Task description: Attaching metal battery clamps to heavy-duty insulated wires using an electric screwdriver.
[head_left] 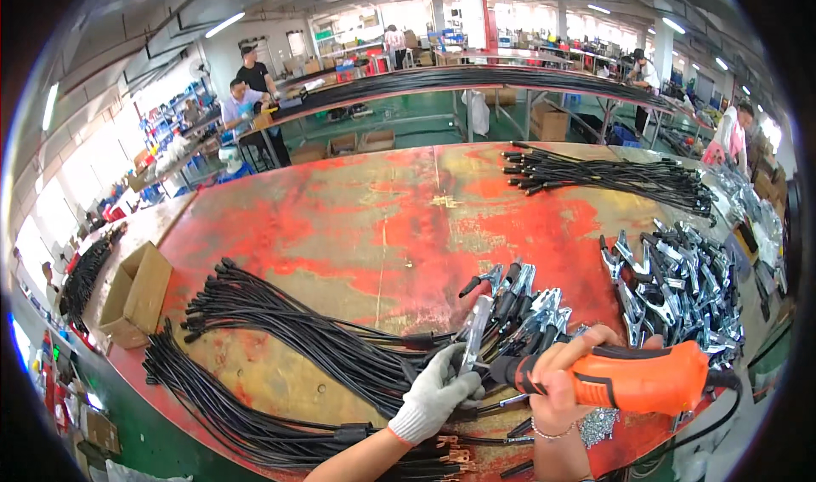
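Observation:
My left hand [432, 395], in a white knitted glove, is closed around a silver metal clamp [476, 327] that points up and away from me. My bare right hand [557, 388] grips an orange power screwdriver [642, 378], its black nose aimed left at the clamp's lower end. The driver's tip and the joint it meets are hidden by my glove and fingers. Just beyond both hands lies a cluster of clamps with black cables [540, 312]. To the left, a bundle of black cables [297, 325] runs in under my gloved hand.
Loose silver clamps [671, 286] are heaped at the right. Small screws [597, 427] lie beside my right wrist. Another cable bundle [246, 418] is at the near left, and one more [603, 176] lies at the far right. A cardboard box [136, 299] stands on the left edge. People work beyond.

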Demonstrator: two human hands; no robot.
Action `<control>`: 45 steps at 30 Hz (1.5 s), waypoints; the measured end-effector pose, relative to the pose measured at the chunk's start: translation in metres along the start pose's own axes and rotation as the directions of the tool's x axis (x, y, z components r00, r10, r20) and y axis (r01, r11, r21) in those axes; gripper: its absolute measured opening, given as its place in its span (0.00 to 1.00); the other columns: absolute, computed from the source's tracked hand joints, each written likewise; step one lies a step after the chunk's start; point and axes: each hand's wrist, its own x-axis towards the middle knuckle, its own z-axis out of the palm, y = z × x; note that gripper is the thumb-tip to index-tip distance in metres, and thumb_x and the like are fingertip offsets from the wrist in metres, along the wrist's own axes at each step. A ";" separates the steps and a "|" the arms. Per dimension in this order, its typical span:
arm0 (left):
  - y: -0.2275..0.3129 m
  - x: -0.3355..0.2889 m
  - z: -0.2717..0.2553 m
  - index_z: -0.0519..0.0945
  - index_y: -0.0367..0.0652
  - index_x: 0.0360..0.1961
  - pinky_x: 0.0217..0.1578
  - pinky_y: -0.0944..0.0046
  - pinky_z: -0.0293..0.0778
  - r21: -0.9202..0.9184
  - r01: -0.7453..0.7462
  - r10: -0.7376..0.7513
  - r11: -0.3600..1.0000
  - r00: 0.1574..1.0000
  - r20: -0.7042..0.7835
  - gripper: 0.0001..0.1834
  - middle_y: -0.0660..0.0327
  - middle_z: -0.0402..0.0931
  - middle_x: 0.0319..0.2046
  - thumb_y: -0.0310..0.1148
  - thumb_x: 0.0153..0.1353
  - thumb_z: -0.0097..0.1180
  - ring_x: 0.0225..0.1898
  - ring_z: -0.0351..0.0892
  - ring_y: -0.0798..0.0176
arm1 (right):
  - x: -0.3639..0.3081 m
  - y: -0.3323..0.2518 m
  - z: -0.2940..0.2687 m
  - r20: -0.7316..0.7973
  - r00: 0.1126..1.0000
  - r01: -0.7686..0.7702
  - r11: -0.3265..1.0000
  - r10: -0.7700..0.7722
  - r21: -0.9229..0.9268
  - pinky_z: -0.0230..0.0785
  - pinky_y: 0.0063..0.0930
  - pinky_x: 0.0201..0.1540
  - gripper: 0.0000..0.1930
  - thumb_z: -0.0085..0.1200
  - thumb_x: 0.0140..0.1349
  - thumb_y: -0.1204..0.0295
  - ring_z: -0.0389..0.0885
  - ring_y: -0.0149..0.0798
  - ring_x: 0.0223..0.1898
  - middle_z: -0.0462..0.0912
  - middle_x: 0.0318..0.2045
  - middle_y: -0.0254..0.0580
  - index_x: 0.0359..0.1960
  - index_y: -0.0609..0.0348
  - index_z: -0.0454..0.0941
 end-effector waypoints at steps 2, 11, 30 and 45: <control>-0.003 -0.001 0.001 0.60 0.36 0.57 0.32 0.69 0.76 0.164 -0.123 0.135 0.979 0.989 -0.061 0.26 0.58 0.72 0.40 0.24 0.59 0.54 0.36 0.76 0.70 | 0.006 -0.006 -0.019 0.170 0.979 0.106 0.993 -0.115 0.060 0.65 0.25 0.20 0.36 0.51 0.51 0.81 0.69 0.32 0.19 0.70 0.29 0.43 0.61 0.53 0.48; 0.036 -0.011 0.000 0.69 0.44 0.55 0.20 0.57 0.71 0.969 -0.247 0.625 0.021 0.760 0.180 0.25 0.54 0.76 0.21 0.35 0.55 0.56 0.20 0.77 0.50 | -0.037 0.016 -0.050 -0.094 0.749 -0.661 0.728 0.656 -0.184 0.74 0.22 0.36 0.34 0.60 0.53 0.84 0.78 0.28 0.32 0.80 0.34 0.40 0.60 0.63 0.55; -0.004 -0.007 -0.009 0.61 0.35 0.63 0.35 0.67 0.75 0.556 -0.429 0.266 0.712 0.898 0.351 0.29 0.58 0.80 0.31 0.20 0.59 0.50 0.33 0.81 0.66 | -0.058 0.038 -0.089 0.030 0.512 -0.859 0.513 0.858 0.000 0.73 0.23 0.44 0.36 0.64 0.47 0.87 0.78 0.26 0.38 0.78 0.32 0.31 0.59 0.60 0.62; 0.022 0.002 -0.012 0.80 0.40 0.46 0.61 0.56 0.57 0.622 -0.546 0.367 0.561 0.838 0.405 0.22 0.51 0.64 0.58 0.22 0.45 0.62 0.61 0.61 0.54 | -0.066 0.046 -0.080 0.016 0.496 -0.865 0.493 0.868 0.089 0.74 0.22 0.41 0.34 0.65 0.48 0.85 0.78 0.26 0.36 0.79 0.33 0.32 0.57 0.57 0.64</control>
